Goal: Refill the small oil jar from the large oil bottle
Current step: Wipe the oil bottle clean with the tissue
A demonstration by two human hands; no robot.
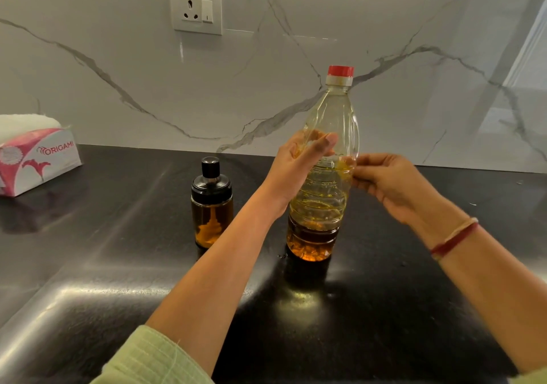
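Big bottle (322,182): stands up on the black counter (118,265), red cap (340,70) on.
Left hand (296,161): wraps round the bottle's middle, thumb in front, fingers behind.
Right hand (387,182): bent fingertips bunched at the bottle's right side; pinching or only touching, cannot tell.
Small jar (211,206): near the bottle's left, not touching.
Tissue box (35,159): far left of the bottle.

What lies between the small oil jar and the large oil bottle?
In the head view, only the person's left forearm crosses between the small oil jar and the large oil bottle, above black counter.
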